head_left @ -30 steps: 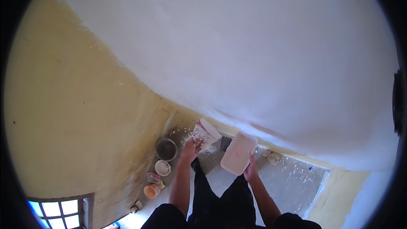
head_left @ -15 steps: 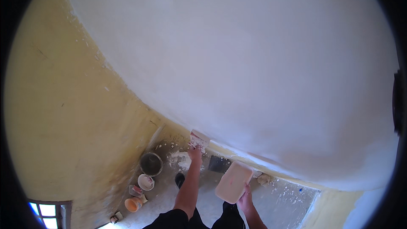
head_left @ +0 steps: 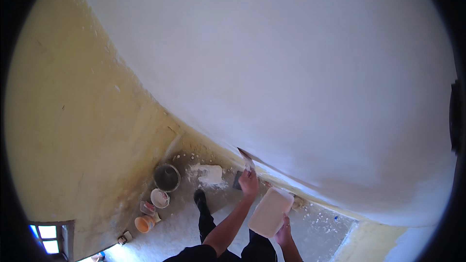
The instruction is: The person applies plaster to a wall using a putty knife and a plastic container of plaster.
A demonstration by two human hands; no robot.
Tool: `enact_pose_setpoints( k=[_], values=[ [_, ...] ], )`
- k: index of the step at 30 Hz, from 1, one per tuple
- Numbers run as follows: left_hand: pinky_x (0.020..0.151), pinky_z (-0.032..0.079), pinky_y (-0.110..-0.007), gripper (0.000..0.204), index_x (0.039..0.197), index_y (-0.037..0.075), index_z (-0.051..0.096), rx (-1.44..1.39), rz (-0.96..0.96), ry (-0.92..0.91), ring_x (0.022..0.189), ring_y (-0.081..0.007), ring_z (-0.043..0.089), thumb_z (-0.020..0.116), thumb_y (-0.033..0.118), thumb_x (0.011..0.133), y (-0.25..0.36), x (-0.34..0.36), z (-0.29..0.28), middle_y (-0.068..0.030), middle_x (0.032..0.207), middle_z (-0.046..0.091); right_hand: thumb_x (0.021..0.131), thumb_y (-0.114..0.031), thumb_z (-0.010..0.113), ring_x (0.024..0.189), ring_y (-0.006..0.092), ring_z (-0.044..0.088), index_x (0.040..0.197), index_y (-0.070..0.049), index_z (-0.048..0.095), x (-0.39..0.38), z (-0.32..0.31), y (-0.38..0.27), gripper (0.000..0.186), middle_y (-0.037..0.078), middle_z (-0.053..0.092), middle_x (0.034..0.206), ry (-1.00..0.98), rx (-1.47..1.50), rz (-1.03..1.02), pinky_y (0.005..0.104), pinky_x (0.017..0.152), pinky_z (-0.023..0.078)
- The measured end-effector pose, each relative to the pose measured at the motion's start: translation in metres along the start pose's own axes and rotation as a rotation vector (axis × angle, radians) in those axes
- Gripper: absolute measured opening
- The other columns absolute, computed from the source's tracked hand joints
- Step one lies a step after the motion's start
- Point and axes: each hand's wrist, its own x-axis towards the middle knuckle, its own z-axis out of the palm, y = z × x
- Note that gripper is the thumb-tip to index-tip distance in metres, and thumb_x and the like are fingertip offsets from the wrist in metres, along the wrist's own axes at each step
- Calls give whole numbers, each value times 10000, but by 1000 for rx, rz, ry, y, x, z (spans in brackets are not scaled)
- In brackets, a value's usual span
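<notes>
Wide-bladed scraper (head_left: pixel 248 161) was found in the left hand (head_left: pixel 248 182), its fingers closed round the handle end, the blade angled up at the foot of the white-coated wall (head_left: pixel 281 68). Whether the blade touched the wall could not be determined. The right hand (head_left: pixel 283 231) gripped a pale rectangular tray (head_left: pixel 271 212) by its edge. The tray blocked sight of part of the grey floor (head_left: pixel 313 235); the left hand partly covered a dark slab (head_left: pixel 237 180). Beyond, a black shoe (head_left: pixel 198 196) stood on the floor near a white powdery patch (head_left: pixel 210 174). Along the yellow wall (head_left: pixel 87 131) were ranged a dark bucket (head_left: pixel 178 184), a white tub (head_left: pixel 156 201), a small container (head_left: pixel 142 207) with reddish contents and an orange pot (head_left: pixel 141 225). A paned window (head_left: pixel 59 235) lay at lower left.

Compared with half a second earlier, the left hand had moved right along the wall base, and the blade showed a narrower face. The patch, formerly part-hidden by the forearm, was uncovered. The tray remained in the right hand.
</notes>
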Motion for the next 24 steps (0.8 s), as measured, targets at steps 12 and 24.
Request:
enact_pose_setpoints(
  k=[12, 24],
  values=[
    [678, 494, -367, 216, 1017, -52, 644, 67, -46, 383, 759, -274, 667, 595, 107, 878, -149, 127, -52, -204, 846, 682, 965, -460, 383, 1205, 249, 502, 1357, -36, 360, -11, -7, 0, 577, 119, 517, 1276, -67, 9, 26, 400, 1021, 390],
    [623, 481, -415, 283, 1151, -25, 629, 143, -97, 372, 730, -333, 662, 550, 92, 906, -89, 83, 21, -238, 856, 666, 931, -479, 365, 1214, 296, 501, 1365, -23, 372, -17, -8, -16, 629, 151, 513, 1294, -15, 1, 15, 429, 1034, 384]
  ],
)
